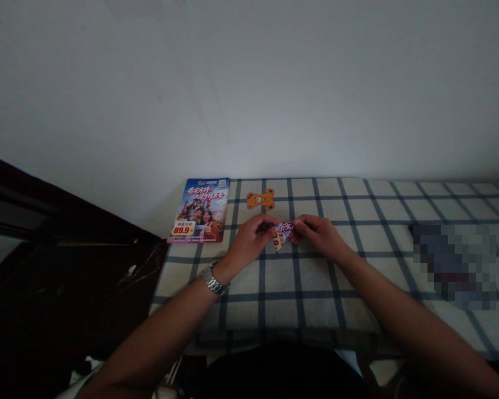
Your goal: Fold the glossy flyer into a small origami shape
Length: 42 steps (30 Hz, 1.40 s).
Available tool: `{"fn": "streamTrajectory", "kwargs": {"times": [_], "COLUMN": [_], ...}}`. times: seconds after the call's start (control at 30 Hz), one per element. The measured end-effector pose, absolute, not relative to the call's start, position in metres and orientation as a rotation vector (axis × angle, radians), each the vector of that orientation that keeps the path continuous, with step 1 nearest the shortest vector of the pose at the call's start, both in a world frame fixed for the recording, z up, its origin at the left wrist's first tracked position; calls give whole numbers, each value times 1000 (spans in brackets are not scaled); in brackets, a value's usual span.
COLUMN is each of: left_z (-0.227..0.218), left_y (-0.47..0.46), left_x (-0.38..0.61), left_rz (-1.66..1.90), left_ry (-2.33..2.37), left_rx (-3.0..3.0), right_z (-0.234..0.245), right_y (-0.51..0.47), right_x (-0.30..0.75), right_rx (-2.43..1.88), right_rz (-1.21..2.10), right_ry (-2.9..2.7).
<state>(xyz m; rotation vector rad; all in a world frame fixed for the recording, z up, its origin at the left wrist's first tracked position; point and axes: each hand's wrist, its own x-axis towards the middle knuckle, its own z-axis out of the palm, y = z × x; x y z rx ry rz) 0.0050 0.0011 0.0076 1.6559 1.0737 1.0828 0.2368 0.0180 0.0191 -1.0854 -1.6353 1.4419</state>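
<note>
Both hands meet over the checked tablecloth (299,288) and pinch a small folded piece of printed paper (283,233), purple, white and red. My left hand (251,239), with a metal watch on the wrist, grips its left side with closed fingers. My right hand (321,235) grips its right side, fingers closed too. The paper is held just above the cloth, between the two thumbs.
A colourful printed flyer (199,210) lies flat at the table's far left corner. An orange bear-shaped figure (260,199) lies beyond my hands. A blurred dark object (455,263) sits to the right. A white wall backs the table; dark furniture (66,260) stands left.
</note>
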Motion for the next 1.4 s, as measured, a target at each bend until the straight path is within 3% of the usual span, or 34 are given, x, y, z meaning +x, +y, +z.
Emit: {"fn": "streamTrajectory", "kwargs": {"times": [0.67,1.07,1.4], "left_z": [4,5,6], "left_y": [1,0,-1], "left_x": [7,7,10], "left_rz": [990,1091,1042], "left_ry": [983,1019,922], "left_rx": [1609,1579,1527], "right_z": [15,15,19], "right_y": [16,13,13], "right_x": [238,235,234], "right_rx": [-1125,-1068,-1111], "right_rz": [1315,1537,1304], "right_ry": [-1805,-1692,-1776]}}
